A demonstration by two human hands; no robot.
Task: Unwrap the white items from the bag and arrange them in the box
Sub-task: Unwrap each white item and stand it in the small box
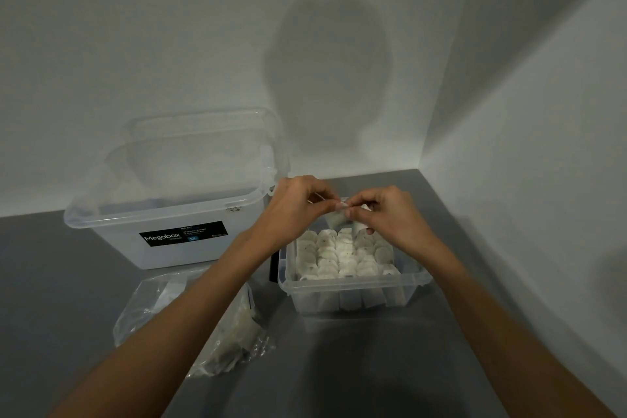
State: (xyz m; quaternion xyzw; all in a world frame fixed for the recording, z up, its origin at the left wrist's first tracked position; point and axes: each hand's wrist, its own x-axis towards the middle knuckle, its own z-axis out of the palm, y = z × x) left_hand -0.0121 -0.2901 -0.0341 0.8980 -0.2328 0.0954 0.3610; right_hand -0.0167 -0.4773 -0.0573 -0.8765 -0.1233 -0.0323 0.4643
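Both hands meet above the far edge of a small clear plastic box [353, 302]. My left hand [295, 207] and my right hand [386, 214] pinch the same wrapped white item [339, 218] between their fingertips, its clear wrapper stretched between them. Several rows of white items [342, 256] stand packed inside the box below. A crumpled clear bag [190, 319] holding more wrapped white items lies on the table at the left, partly under my left forearm.
A large clear storage box [176, 214] with a black Megabox label stands at the back left, its lid leaning on the wall behind it. The grey table [339, 366] ends at white walls behind and to the right.
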